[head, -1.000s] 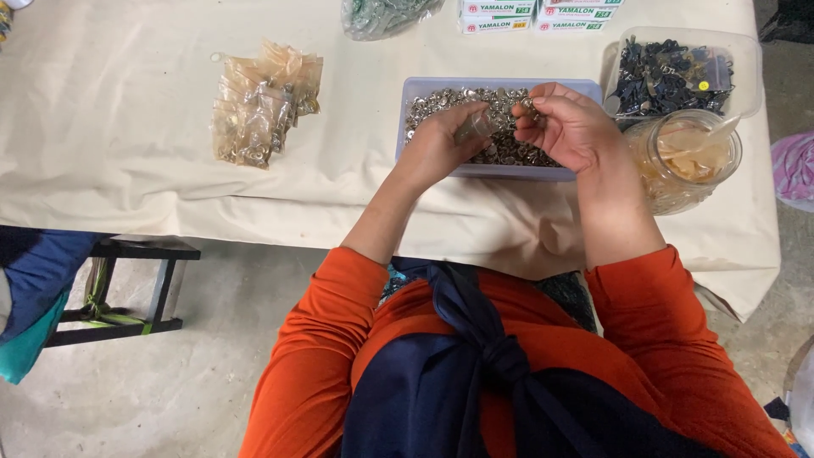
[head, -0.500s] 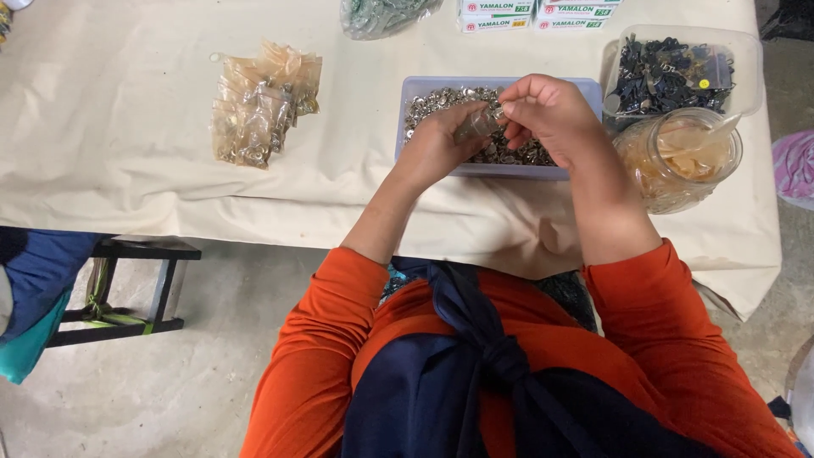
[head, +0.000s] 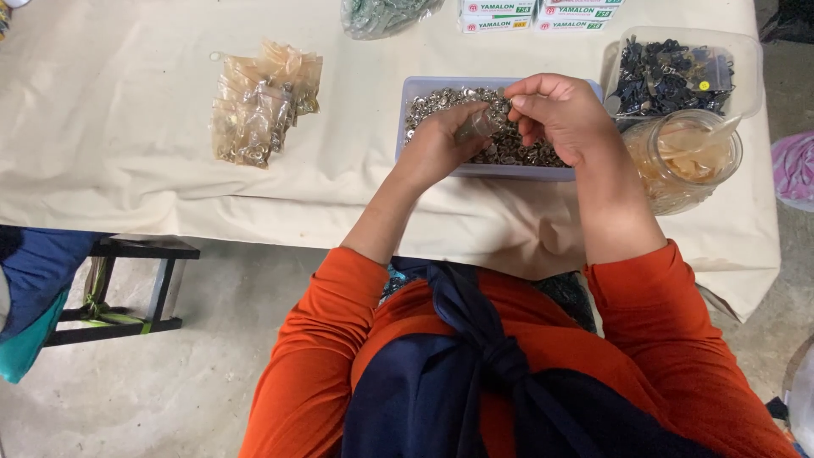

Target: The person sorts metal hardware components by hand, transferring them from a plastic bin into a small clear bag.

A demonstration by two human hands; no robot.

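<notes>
- Your left hand (head: pixel 437 144) grips a small clear bag (head: pixel 475 127) over the tray of silver metal pieces (head: pixel 500 144).
- Your right hand (head: pixel 560 114) pinches at the bag's mouth; keep both low above the tray so spills fall back in.
- Filled bags (head: pixel 259 106) lie well apart on the tabletop (head: pixel 127 127).

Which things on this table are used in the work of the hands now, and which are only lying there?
In use:
- left hand, holding a small clear bag
- right hand, fingers at the bag's mouth
- tray of small silver metal parts, under both hands

Lying about:
- pile of filled bags
- tub of dark parts
- glass jar
- flat boxes
</notes>
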